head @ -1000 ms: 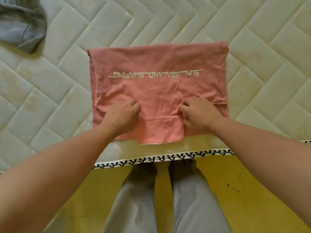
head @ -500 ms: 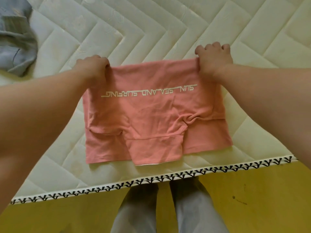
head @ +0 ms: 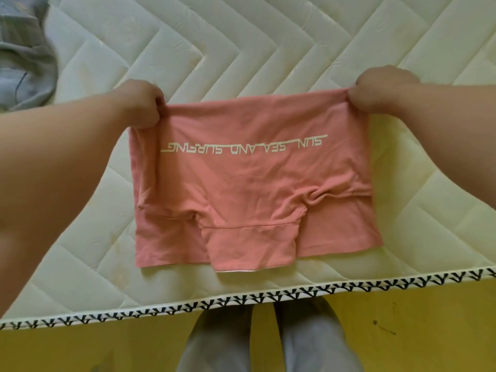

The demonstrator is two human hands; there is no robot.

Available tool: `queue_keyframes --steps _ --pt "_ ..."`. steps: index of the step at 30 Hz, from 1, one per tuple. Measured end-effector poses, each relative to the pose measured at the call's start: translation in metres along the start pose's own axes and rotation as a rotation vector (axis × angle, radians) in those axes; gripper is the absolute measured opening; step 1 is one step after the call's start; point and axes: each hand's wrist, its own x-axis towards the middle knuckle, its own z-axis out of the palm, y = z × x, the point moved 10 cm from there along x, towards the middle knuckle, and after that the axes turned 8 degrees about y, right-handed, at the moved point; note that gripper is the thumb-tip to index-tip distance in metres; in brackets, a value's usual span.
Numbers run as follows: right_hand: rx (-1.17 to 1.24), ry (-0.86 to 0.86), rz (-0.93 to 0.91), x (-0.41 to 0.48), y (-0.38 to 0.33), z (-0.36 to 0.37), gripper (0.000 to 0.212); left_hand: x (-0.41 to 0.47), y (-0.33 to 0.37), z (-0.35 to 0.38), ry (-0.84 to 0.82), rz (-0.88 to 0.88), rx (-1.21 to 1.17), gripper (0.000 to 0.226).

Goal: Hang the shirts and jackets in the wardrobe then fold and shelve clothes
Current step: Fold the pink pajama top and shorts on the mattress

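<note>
Shirt: a pink shirt (head: 249, 183) lies folded into a rough rectangle on a mattress (head: 241, 36), in the middle of the view, with its near edge just short of the mattress's near edge.
Lettering: a line of white lettering (head: 244, 149) runs across the far half of the shirt, upside down from here; it reads SUN SEA AND SURFING.
Folds: layers of cloth overlap along the near part of the shirt, and the cloth is bunched into a small pucker right of centre.
Left hand: the left hand (head: 139, 103) has its fingers curled around the far left corner of the shirt, pinching the cloth.
Right hand: the right hand (head: 381, 89) has its fingers curled around the far right corner, gripping the cloth in the same way.
Far edge: it is pulled taut between the two hands.
Mattress: cream, quilted in a zigzag pattern, with a black and white trim (head: 161, 312) along its near edge.
Other clothing: a crumpled grey garment (head: 24, 63) lies at the far left of the mattress, well apart from the shirt.
Floor: a yellow floor (head: 429, 331) shows near the mattress.
Person: two legs (head: 268, 342) in grey trousers stand on it.
</note>
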Motion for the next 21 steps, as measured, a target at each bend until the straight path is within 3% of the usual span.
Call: queue_keyframes --steps 2,4,6,7,9,12,16,21 --pt "0.152 -0.077 0.020 -0.004 0.011 0.005 0.051 -0.006 -0.009 0.001 -0.073 -0.041 -0.010 0.027" --pt "0.404 -0.109 0.038 -0.008 0.015 0.005 0.033 -0.012 -0.016 0.001 -0.149 -0.068 0.014 0.022" --pt "0.504 -0.078 0.018 -0.008 0.015 -0.003 0.015 -0.015 -0.019 -0.003 -0.170 -0.066 0.063 0.020" --pt "0.500 -0.075 -0.014 -0.010 0.010 -0.006 0.024 -0.015 -0.018 -0.006 -0.164 -0.055 0.092 0.021" --pt "0.419 -0.106 -0.113 -0.013 -0.008 -0.007 0.050 -0.014 -0.013 -0.013 -0.150 -0.025 0.139 0.025" --pt "0.214 -0.154 -0.213 -0.013 -0.033 -0.002 0.062 -0.015 0.002 -0.012 -0.186 0.025 0.151 0.024" --pt "0.110 -0.263 -0.280 -0.014 -0.057 0.001 0.054 -0.017 0.025 0.001 -0.196 0.107 0.152 0.041" --pt "-0.112 -0.164 -0.427 -0.020 -0.076 -0.010 0.027 -0.018 0.027 -0.009 -0.138 0.116 0.232 0.022"
